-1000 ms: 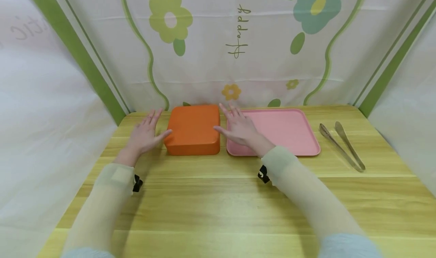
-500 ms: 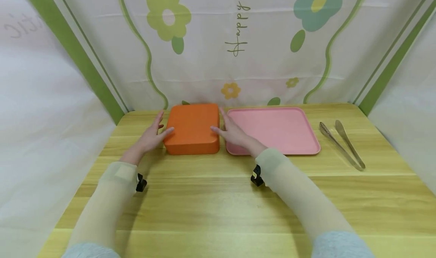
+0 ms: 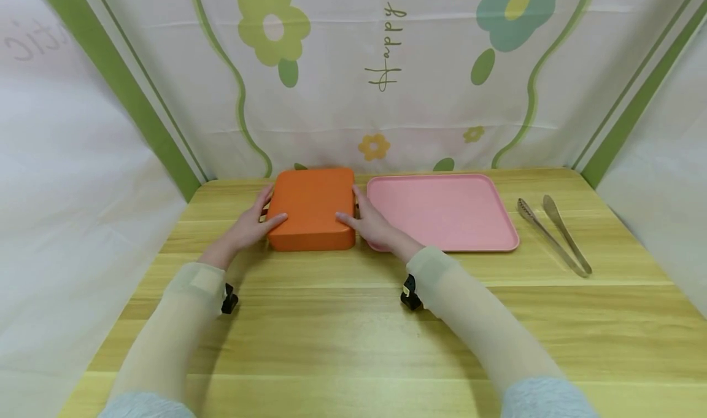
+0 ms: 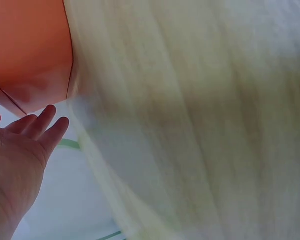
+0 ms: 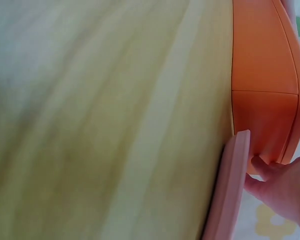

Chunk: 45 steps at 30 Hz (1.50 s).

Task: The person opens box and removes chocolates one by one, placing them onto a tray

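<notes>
Fingers [image 3: 266, 197] of the left hand [image 3: 247, 227] lie fairly straight and slightly parted along the left side of an orange box [image 3: 313, 200], with the thumb over its top edge. On the opposite side, the right hand [image 3: 376, 224] mirrors it: thumb over the top, fingers against the side wall, lightly bent in the wrist view. I can't tell how firmly either hand presses. The box sits flat near the back of the wooden desk [image 3: 331, 320], between the two palms.

Just to its right is a pink tray [image 3: 444, 212], its near left corner partly covered by the right hand. Farther right, metal tongs [image 3: 554, 244] rest with their arms apart, tips pointing away from the person. Behind everything hangs a white cloth [image 3: 326, 86] printed with flowers and leaves.
</notes>
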{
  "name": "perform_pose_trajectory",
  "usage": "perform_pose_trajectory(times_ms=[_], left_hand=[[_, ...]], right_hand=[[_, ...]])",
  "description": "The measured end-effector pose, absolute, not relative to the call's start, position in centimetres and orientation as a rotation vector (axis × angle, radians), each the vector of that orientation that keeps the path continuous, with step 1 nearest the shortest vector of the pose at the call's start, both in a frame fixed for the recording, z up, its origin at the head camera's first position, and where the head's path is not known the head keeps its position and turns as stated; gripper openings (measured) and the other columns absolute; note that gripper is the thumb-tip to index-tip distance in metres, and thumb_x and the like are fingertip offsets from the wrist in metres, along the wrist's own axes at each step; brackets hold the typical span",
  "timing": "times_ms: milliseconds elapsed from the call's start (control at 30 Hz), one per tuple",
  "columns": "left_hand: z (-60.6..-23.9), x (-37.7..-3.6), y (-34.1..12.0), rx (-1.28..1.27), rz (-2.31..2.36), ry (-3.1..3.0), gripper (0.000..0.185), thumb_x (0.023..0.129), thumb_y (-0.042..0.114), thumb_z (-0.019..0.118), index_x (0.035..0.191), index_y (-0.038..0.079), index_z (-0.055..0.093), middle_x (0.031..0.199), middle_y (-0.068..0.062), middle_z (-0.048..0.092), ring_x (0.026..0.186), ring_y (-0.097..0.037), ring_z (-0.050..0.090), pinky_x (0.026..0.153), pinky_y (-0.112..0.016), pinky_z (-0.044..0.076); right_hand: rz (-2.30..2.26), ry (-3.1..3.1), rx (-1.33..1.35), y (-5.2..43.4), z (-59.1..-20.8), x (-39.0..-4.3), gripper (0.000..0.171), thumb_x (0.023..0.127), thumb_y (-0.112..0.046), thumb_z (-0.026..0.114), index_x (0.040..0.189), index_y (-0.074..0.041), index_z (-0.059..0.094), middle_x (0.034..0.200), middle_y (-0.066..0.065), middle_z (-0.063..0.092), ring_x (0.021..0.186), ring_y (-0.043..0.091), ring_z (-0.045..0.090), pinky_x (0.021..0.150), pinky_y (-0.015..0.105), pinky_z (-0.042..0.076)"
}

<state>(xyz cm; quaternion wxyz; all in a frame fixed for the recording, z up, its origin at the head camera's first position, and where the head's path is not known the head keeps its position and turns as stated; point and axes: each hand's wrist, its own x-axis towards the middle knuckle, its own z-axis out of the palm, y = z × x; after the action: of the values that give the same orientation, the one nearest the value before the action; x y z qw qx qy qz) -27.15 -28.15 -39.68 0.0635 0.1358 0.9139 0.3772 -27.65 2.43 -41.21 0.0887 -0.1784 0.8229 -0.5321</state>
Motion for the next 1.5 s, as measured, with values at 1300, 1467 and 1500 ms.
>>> perform_pose_trajectory(times_ms=[1300, 1467, 1500], left_hand=[[-39.5, -27.2, -27.7, 0.34, 1.158, 2.743, 0.089, 0.094, 0.052, 0.057, 0.158, 0.016, 0.007, 0.159, -0.014, 0.017, 0.141, -0.033, 0.026, 0.111, -0.049, 0.026], [-39.6, -27.1, -27.9, 0.347, 1.153, 2.742, 0.088, 0.094, 0.052, 0.057, 0.157, 0.016, 0.007, 0.16, -0.013, 0.017, 0.142, -0.033, 0.025, 0.111, -0.049, 0.025], [-39.6, -27.1, -27.9, 0.348, 1.153, 2.74, 0.088, 0.094, 0.052, 0.057, 0.157, 0.016, 0.007, 0.16, -0.013, 0.016, 0.142, -0.033, 0.025, 0.111, -0.049, 0.025]], right_hand=[[-1.738, 2.414, -0.309, 1.7, -40.5, -27.5, 0.085, 0.087, -0.025, 0.076, 0.154, -0.012, 0.025, 0.154, 0.008, 0.033, 0.135, 0.024, 0.039, 0.105, 0.036, 0.037], [-1.806, 2.365, -0.3, 1.6, -40.5, -27.3, 0.085, 0.087, -0.021, 0.076, 0.154, -0.012, 0.025, 0.155, 0.007, 0.031, 0.135, 0.026, 0.039, 0.104, 0.038, 0.039], [-1.818, 2.356, -0.298, 1.6, -40.6, -27.3, 0.085, 0.087, -0.02, 0.076, 0.154, -0.012, 0.025, 0.155, 0.007, 0.03, 0.135, 0.026, 0.039, 0.104, 0.038, 0.039]])
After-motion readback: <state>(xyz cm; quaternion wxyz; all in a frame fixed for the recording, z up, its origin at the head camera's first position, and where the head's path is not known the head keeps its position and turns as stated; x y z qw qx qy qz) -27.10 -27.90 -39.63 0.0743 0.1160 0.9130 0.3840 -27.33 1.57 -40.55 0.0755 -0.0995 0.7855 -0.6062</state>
